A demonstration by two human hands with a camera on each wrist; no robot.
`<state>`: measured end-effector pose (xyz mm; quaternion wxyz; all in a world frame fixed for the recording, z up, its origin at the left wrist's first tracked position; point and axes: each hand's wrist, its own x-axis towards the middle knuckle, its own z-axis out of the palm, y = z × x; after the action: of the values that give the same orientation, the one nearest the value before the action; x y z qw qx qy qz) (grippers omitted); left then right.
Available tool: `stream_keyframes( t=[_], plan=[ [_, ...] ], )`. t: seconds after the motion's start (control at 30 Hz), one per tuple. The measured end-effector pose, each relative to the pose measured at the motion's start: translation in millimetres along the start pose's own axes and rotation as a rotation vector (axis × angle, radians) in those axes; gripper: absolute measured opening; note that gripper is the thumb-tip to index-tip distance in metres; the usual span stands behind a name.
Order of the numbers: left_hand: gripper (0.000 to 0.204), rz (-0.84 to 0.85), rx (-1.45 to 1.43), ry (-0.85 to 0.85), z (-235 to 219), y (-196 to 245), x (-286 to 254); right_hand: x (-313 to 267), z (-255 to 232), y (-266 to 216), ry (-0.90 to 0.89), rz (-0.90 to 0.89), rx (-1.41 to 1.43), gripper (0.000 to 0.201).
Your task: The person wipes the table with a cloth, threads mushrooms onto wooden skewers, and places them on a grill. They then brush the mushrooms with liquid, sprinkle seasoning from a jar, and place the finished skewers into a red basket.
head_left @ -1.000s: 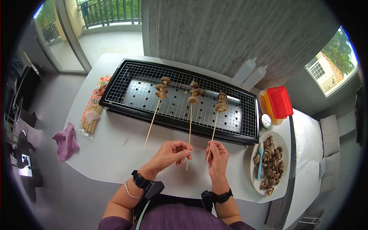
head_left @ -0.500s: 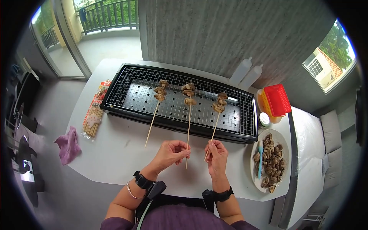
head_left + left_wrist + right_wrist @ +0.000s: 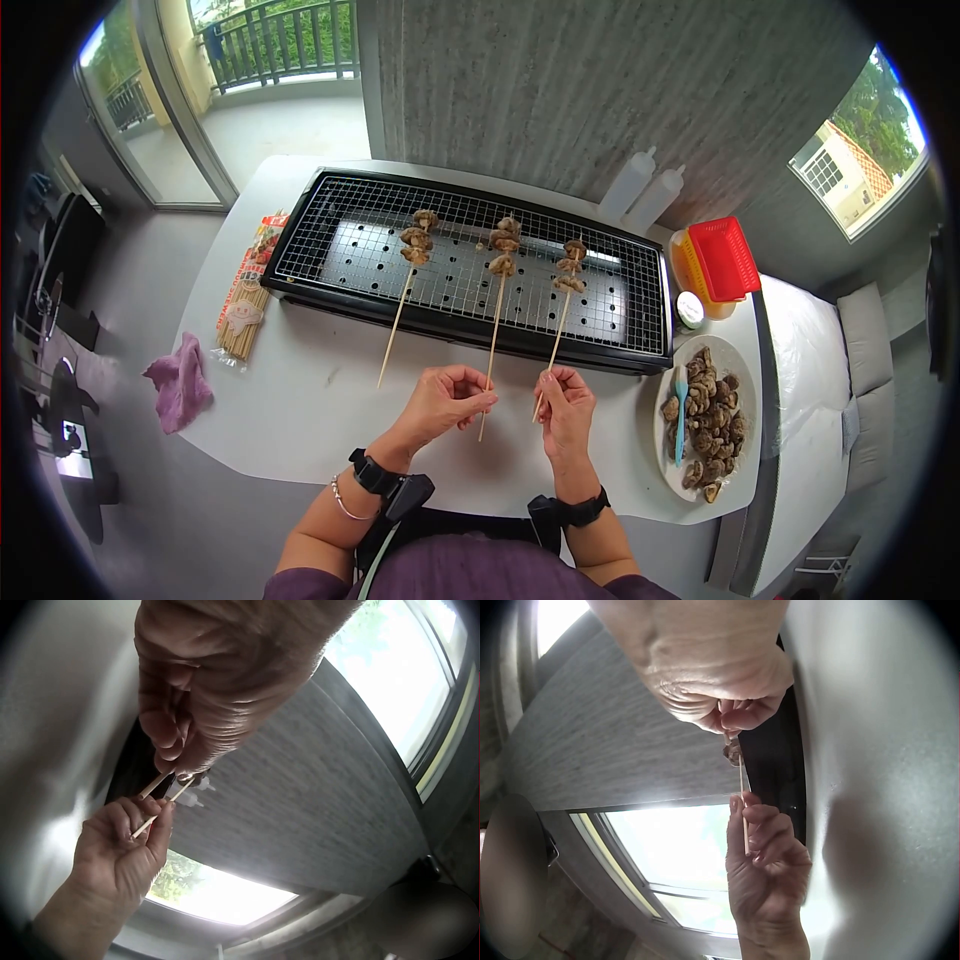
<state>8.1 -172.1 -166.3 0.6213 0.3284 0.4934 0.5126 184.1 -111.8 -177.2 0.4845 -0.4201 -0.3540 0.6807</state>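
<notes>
My left hand (image 3: 447, 405) pinches the lower part of the middle bamboo skewer (image 3: 495, 330) between thumb and fingers. Several brown mushrooms (image 3: 503, 240) are threaded on its far end, over the grill grate. With thumb and fingertips, my right hand (image 3: 568, 412) grips the right skewer (image 3: 557, 340); its mushrooms (image 3: 570, 266) also lie over the grate. A third mushroom skewer (image 3: 395, 325) rests on the grill (image 3: 430, 325) at the left, untouched, its handle end jutting past the front edge. In the right wrist view, the left hand (image 3: 769, 859) shows holding its stick.
To the right stands a white plate (image 3: 664, 455) of mushrooms with a blue brush (image 3: 681, 420). Behind it are a red basket (image 3: 725, 260) and a lidded jar (image 3: 689, 308). Two squeeze bottles (image 3: 630, 185) stand by the wall. A skewer pack (image 3: 240, 320) and purple cloth (image 3: 180, 385) lie left.
The middle skewer's mushroom end swung left, then back right, and its mushrooms have turned. The right skewer's mushrooms have turned too and shifted slightly left. Both hands keep their grip in nearly the same place.
</notes>
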Motion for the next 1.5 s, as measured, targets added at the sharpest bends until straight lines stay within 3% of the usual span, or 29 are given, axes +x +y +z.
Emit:
stream_keyframes(
  t=[0.33,0.7,0.9,1.2,1.5],
  plan=[
    [0.017,0.031,0.008,0.034,-0.4,-1.3,1.0,-0.4,2.2,-1.3,0.031,-0.002,-0.049,0.01],
    [0.029,0.017,-0.058,-0.035,-2.2,-1.5,1.8,-1.6,1.5,-0.3,-0.097,0.116,-0.06,0.018],
    [0.026,0.022,-0.094,-0.073,-4.2,-1.6,1.7,-2.1,-0.1,0.4,-0.054,0.008,-0.075,0.015],
    [0.023,-0.004,-0.11,-0.08,-4.1,-2.1,1.4,-1.1,0.3,-2.1,-0.086,0.066,-0.043,0.013],
    [0.022,-0.009,-0.077,-0.107,-5.0,-3.5,1.3,-1.3,1.3,-2.6,-0.026,0.006,-0.003,0.012]
  ],
)
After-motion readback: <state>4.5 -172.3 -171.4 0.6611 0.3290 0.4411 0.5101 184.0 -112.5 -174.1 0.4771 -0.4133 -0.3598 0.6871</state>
